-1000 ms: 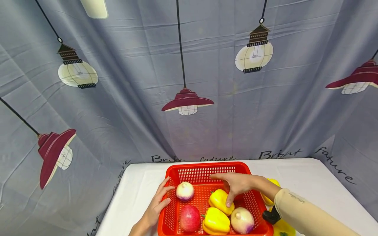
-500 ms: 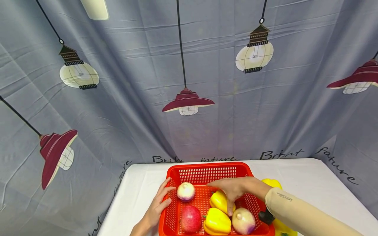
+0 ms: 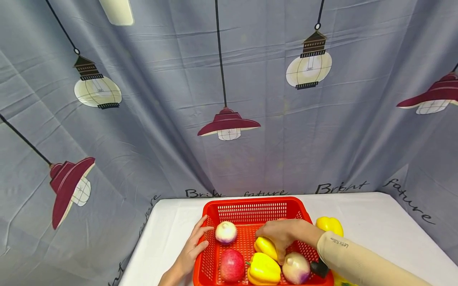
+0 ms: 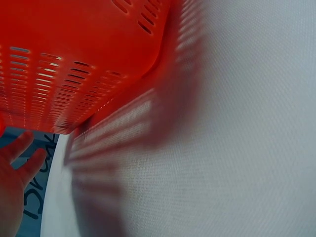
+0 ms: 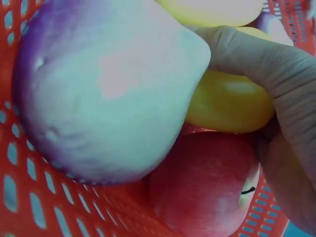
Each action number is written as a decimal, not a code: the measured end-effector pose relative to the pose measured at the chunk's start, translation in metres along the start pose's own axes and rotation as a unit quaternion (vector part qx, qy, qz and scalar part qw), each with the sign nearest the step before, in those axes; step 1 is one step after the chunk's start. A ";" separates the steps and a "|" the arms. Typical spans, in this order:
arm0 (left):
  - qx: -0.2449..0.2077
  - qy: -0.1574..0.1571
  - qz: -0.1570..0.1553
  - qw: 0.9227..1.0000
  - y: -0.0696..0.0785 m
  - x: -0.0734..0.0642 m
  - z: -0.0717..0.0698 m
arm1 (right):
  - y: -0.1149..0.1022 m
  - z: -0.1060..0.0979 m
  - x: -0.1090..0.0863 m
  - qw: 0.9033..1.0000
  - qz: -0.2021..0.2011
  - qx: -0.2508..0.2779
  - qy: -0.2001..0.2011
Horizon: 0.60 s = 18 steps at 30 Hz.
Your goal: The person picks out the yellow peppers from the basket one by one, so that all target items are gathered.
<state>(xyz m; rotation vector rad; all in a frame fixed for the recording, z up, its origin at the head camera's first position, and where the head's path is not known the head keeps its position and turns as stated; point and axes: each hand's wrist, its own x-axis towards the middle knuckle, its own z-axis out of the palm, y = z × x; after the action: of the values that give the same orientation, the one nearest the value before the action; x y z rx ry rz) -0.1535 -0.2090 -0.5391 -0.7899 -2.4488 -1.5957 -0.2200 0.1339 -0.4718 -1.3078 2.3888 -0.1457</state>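
In the head view, my right hand [image 3: 279, 236] reaches into the red plastic basket [image 3: 252, 201] and grips the rear yellow bell pepper [image 3: 265, 247]. Its thumb lies across the pepper [image 5: 227, 101] in the right wrist view, with a large purple-and-white turnip [image 5: 108, 94] beside it and a red apple [image 5: 205, 182] just below. My left hand [image 3: 187, 252] rests at the basket's left rim, fingers extended against it; the left wrist view shows the basket's outer wall [image 4: 74, 64] and part of that hand [image 4: 17, 173].
A second turnip [image 3: 226, 232], a red round fruit [image 3: 232, 265] and another yellow bell pepper [image 3: 264, 269] lie in the basket. Outside its right side sit more yellow peppers [image 3: 330, 225] on the white table [image 3: 375, 226]. A grey printed curtain [image 3: 161, 99] hangs behind.
My right hand has lowered onto the rear yellow bell pepper and its fingers have curled round it. The left hand stays at the rim.
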 end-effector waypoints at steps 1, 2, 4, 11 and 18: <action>-0.001 0.001 -0.004 1.000 -0.001 0.000 0.000 | 0.001 -0.001 0.000 1.000 -0.005 0.010 0.002; -0.002 0.003 -0.007 1.000 -0.001 -0.001 0.001 | 0.001 -0.001 -0.001 1.000 -0.009 0.022 0.006; -0.006 0.005 -0.014 1.000 -0.001 -0.001 0.002 | 0.003 -0.003 -0.002 0.999 -0.014 0.046 0.014; -0.021 0.004 -0.027 0.999 0.000 -0.002 0.002 | 0.007 -0.009 -0.007 0.993 -0.002 0.114 0.030; -0.019 0.008 -0.029 0.999 0.001 -0.001 0.002 | 0.010 -0.012 -0.010 0.986 0.016 0.157 0.047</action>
<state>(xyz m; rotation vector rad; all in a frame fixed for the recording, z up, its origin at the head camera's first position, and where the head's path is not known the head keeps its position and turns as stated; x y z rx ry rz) -0.1516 -0.2076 -0.5400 -0.7158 -2.4598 -1.6654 -0.2282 0.1468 -0.4609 -1.1347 2.3426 -0.5630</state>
